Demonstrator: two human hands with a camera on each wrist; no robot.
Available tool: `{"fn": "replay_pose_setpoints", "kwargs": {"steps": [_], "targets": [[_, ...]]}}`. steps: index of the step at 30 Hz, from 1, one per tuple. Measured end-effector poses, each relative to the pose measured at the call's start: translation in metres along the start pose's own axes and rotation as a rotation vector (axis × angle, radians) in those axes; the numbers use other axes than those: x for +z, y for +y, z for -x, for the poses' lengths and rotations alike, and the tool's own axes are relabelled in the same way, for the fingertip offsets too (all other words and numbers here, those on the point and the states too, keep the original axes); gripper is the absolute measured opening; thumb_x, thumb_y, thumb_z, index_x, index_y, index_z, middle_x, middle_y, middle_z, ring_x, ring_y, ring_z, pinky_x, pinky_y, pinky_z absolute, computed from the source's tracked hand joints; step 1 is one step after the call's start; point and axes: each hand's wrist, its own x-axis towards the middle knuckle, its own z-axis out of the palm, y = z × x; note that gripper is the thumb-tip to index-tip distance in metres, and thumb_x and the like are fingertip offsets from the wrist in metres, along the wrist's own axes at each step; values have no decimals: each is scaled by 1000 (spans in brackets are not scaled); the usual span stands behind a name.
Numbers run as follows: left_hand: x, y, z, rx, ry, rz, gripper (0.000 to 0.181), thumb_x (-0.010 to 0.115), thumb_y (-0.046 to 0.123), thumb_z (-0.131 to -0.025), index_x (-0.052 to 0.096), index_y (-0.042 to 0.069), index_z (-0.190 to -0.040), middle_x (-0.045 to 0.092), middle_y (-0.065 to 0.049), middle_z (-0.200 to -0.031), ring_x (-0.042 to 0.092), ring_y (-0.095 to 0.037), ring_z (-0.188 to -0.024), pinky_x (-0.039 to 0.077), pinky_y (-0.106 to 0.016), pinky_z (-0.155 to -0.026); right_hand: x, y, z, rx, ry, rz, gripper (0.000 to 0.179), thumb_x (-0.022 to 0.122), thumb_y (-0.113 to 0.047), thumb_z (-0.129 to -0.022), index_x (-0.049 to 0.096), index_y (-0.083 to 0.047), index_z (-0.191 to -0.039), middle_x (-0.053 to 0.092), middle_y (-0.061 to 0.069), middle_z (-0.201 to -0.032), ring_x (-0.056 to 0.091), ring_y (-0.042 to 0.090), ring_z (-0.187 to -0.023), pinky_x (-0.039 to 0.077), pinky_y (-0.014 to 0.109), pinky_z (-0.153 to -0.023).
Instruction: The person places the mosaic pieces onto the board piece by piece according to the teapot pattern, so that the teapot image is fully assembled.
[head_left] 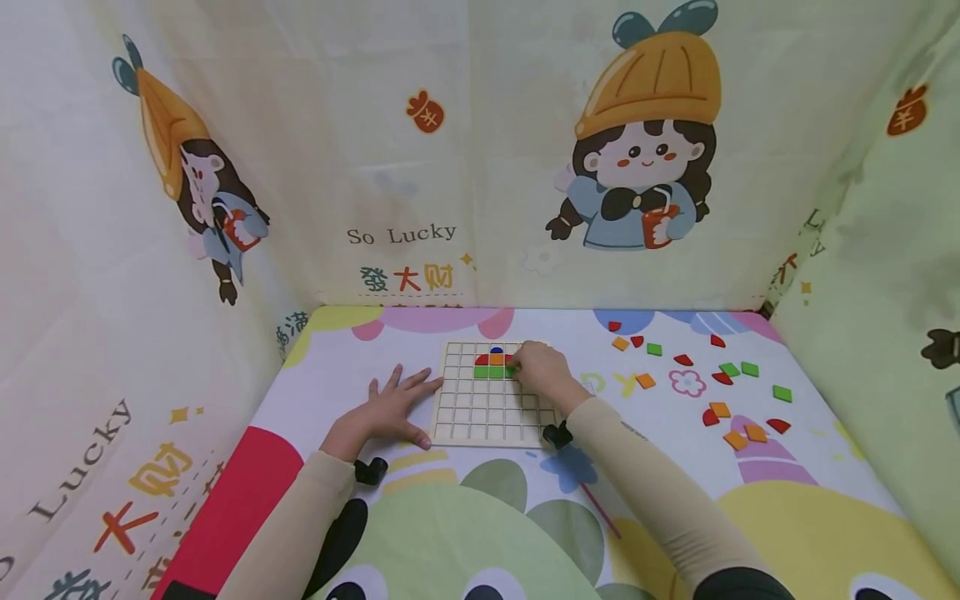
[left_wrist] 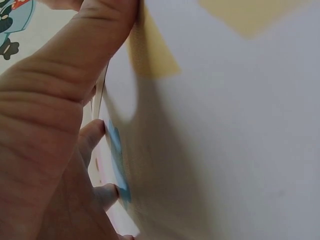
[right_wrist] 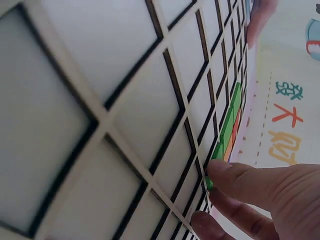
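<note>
A wooden grid board (head_left: 487,417) lies on the table in front of me. Within its upper cells sit a blue half-round piece (head_left: 497,350), an orange square (head_left: 496,360), a red quarter-round piece (head_left: 482,361) and green squares (head_left: 486,372). My right hand (head_left: 545,373) reaches over the board's right side, thumb and fingers pinching a green piece (right_wrist: 209,183) at the right end of the green row. Another red piece shows partly behind its fingertips. My left hand (head_left: 393,411) rests with fingers spread at the board's left edge, holding nothing.
Loose orange pieces (head_left: 756,432), green pieces (head_left: 782,393) and red pieces (head_left: 780,426) are scattered on the table's right side. A patterned cloth (head_left: 495,167) stands as a wall behind the table and along both sides.
</note>
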Motion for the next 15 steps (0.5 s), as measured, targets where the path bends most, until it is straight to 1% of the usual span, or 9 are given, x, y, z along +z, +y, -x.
{"fn": "replay_pose_setpoints", "kwargs": {"steps": [2,5,8,12,15], "targets": [[0,1,1,-2,2,3,117,89,63,-67,29,36,-164,13,-2,-175,-9,-52,-157,-3,-84,-112,0,-1,3,-6,1,-1,22,74,-13,-95,82,-16,-115,74,6,-120,67,24,-116,57,47,-96],[-1,2,1,-16,-2,1,118,89,62,-67,28,37,-164,13,-1,-175,-10,-51,-157,-4,-84,-112,1,-2,6,-24,13,6,21,75,-13,-95,81,-15,-115,73,7,-119,67,23,-113,58,47,-94],[-1,3,1,-21,-7,-1,118,89,63,-66,27,39,-164,12,0,-175,-10,-50,-158,-4,-83,-113,1,-2,8,-20,27,7,22,74,-13,-96,81,-14,-117,72,8,-118,67,23,-112,58,46,-95],[-1,3,0,-13,-1,-1,117,89,63,-67,28,38,-164,13,-1,-175,-10,-51,-157,-4,-84,-113,2,-1,11,-16,33,11,23,73,-13,-96,80,-13,-117,72,7,-119,68,24,-112,58,45,-96],[0,3,0,-8,3,-7,117,89,63,-67,29,37,-164,13,-2,-175,-10,-51,-157,-4,-84,-112,2,1,11,-28,27,16,23,73,-12,-95,80,-14,-117,73,6,-118,69,23,-111,58,44,-95]]}}
